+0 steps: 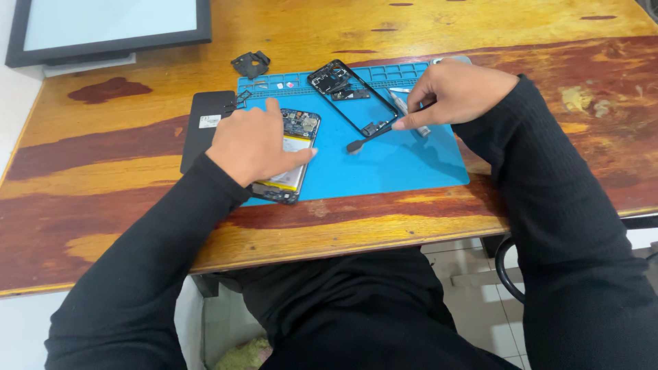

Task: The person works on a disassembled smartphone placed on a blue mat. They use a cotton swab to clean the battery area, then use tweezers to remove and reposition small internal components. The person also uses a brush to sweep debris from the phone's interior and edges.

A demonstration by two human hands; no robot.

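Here the left hand (252,142) lies palm down, left of centre in the frame, its fingers (301,155) spread flat over an opened phone (293,147) whose battery and circuit board show. The phone sits on the left edge of a blue mat (384,161), its lower corner hanging past the mat's near edge onto the table (123,185). The right hand (458,92), upper right of centre, has its wrist bent inward and its fingers pinching a black prying tool (373,135); the tool's tip points down-left onto bare mat. Open blue mat lies between the two hands and toward the near edge.

One phone frame (353,96) lies tilted at the mat's top, one dark flat cover (204,127) lies just left of the mat, and one small black part (251,64) sits above it. One monitor (110,27) fills the upper left corner.
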